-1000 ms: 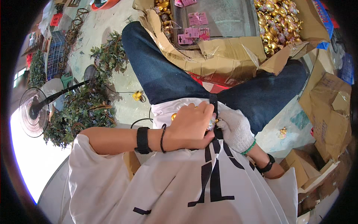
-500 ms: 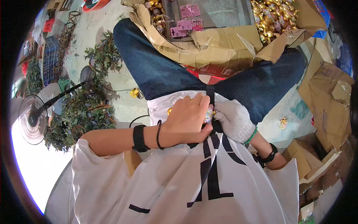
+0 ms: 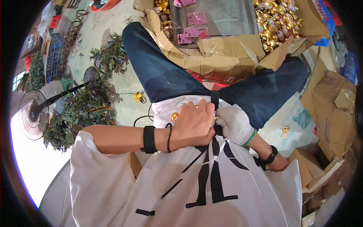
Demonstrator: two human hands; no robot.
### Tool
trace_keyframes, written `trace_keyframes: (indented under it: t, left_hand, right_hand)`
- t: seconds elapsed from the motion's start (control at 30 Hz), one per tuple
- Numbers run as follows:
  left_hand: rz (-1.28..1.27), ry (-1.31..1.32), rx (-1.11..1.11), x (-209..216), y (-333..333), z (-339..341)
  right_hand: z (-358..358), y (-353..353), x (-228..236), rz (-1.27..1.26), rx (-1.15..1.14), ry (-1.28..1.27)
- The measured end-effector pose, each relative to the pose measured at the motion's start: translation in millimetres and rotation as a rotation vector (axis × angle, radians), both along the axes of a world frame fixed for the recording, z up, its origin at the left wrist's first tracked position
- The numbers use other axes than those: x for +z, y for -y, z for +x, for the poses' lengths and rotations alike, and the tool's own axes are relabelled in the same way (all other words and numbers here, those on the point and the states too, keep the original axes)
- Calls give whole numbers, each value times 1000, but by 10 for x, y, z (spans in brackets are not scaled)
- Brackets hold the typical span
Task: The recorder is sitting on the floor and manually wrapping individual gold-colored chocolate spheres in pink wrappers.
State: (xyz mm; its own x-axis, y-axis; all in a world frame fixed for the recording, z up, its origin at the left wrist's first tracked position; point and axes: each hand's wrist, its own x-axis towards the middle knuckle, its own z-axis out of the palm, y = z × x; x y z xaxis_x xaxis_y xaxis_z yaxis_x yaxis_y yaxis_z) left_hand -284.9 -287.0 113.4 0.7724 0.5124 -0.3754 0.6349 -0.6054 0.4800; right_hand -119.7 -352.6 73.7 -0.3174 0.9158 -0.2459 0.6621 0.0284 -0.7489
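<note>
In front of my lap, my bare left hand is closed with its fingers curled round a small glittery gold ornament. Only a thin bit of that ornament shows; the fingers hide most of it. Pressed against its other side is my right hand, in a white knitted glove, with thumb and fingers pinched together on it. Behind both hands runs a black strap. A shiny gold piece rests on the white cloth beside my left knuckles.
Beyond my knees stands an open cardboard box with a grey tray, pink cards and many gold ornaments. Leafy garlands and a fan are at left. More cardboard lies at right, near a fallen ornament.
My left hand has turned and shifted slightly toward the right, covering more of the ornament. The gloved hand stays beside it. The whole view has shifted slightly.
</note>
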Motion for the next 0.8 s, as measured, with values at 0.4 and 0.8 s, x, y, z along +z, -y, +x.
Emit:
trace_keyframes:
  t: [0.4,0.8]
  left_hand:
    - [182,-13,-94,-75,56,-14]
    - [176,-68,-17,-48,82,-16]
  right_hand:
    - [66,-177,-9,-277,163,-4]
    - [-23,-142,12,-302,23,-60]
